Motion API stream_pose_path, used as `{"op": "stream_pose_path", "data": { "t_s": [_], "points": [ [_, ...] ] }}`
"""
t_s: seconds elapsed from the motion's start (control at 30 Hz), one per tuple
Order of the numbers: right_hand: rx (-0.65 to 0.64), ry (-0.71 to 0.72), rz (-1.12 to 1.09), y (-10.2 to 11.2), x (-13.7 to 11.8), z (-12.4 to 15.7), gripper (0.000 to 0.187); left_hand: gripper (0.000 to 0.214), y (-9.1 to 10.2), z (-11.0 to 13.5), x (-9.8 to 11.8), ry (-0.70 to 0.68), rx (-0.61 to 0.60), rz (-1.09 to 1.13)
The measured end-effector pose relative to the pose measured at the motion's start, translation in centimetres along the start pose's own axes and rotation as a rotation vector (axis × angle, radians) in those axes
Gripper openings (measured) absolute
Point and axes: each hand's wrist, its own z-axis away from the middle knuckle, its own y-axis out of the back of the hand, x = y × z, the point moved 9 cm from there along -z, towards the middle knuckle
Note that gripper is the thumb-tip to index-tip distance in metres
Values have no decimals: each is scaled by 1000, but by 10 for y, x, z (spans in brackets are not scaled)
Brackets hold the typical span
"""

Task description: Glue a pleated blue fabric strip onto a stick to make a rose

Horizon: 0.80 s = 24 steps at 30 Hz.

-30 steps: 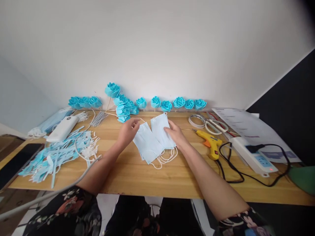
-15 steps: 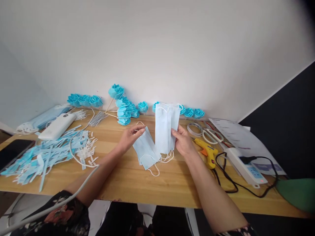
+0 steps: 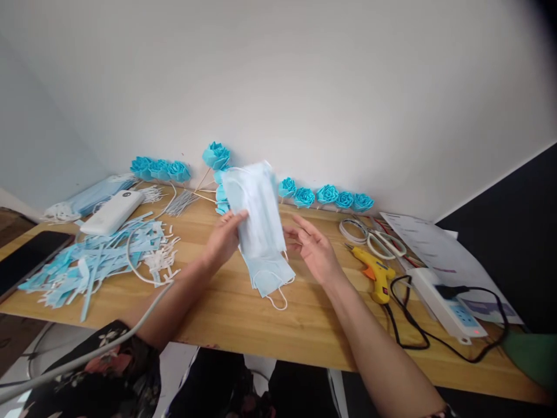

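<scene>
My left hand pinches a stack of pale blue face masks and holds it up on end above the wooden table. More masks with white ear loops lie on the table just below. My right hand is beside the stack, fingers spread, holding nothing.
Blue paper roses line the wall. Cut blue strips and white loops pile at the left, with a white power bank and a phone. A yellow glue gun, scissors, tape rolls and a power strip lie at the right.
The masks held upright by my right hand have passed to my left hand and swung left. My right hand has let go and opened.
</scene>
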Motion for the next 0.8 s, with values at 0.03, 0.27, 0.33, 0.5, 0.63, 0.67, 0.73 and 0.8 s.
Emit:
{"op": "stream_pose_path", "data": {
  "t_s": [0.03, 0.27, 0.33, 0.5, 0.63, 0.67, 0.73, 0.8],
  "points": [
    [14, -4, 62, 3, 2, -1, 48, 32, 11, -5, 11, -61, 75, 45],
    [-32, 33, 1164, -14, 20, -1, 29, 37, 42, -19, 26, -151, 254, 69],
    [-41, 21, 1327, -21, 22, -1, 28, 39, 38, -18, 18, -103, 228, 39],
    [-23, -101, 1260, -9, 27, -4, 20, 45, 19, -14, 7, -25, 85, 39],
    [23, -72, 1030, 13, 23, -9, 18, 40, 7, -11, -10, 118, -3, 108],
    [59, -55, 982, 19, 19, -10, 13, 38, 5, -10, -14, 149, -23, 122],
    [155, -21, 877, 34, 10, -12, 23, 38, 2, -8, -20, 196, -48, 143],
    [238, 19, 707, 47, 0, -13, 43, 38, 3, -7, -26, 236, -38, 155]
  ]
}}
